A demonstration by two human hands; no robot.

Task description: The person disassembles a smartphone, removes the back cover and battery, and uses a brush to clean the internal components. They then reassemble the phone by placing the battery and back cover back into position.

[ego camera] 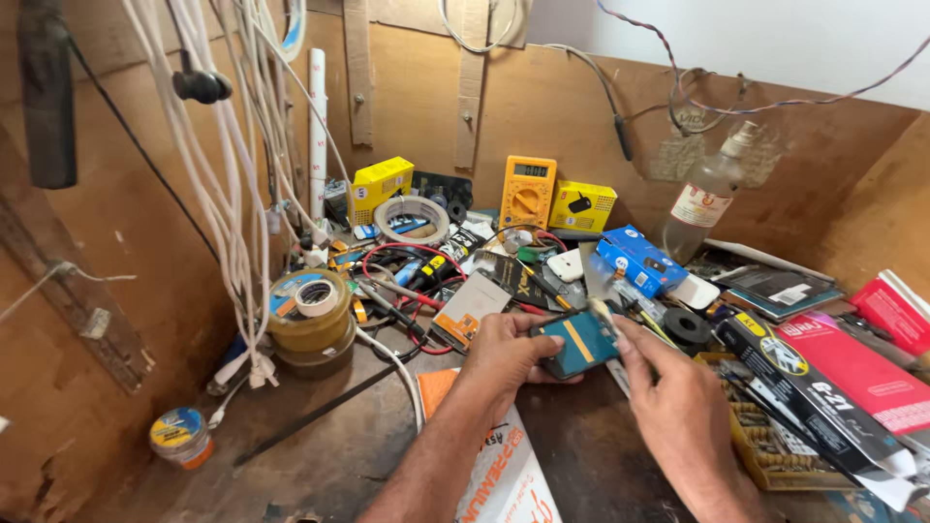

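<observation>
I am looking at a small teal phone part (578,347) held up just above the dark work table (339,455), near the middle of the scene. My left hand (506,353) is gripping its left end with curled fingers. My right hand (678,412) is pinching its right edge, and the thumb is pressing on top. I cannot tell if a thin tool is in that pinch.

Just beyond, a flat phone battery (472,307) is lying among red and black wires (407,257). Farther away, a yellow meter (528,191) is leaning on the wooden wall. On the left, tape rolls (310,315) are sitting in a stack. On the right, a black box (809,392) is lying close to my wrist.

I think the part could slip and drop into the mess, because both grips are only on the edges. My right arm could also bump the box.
</observation>
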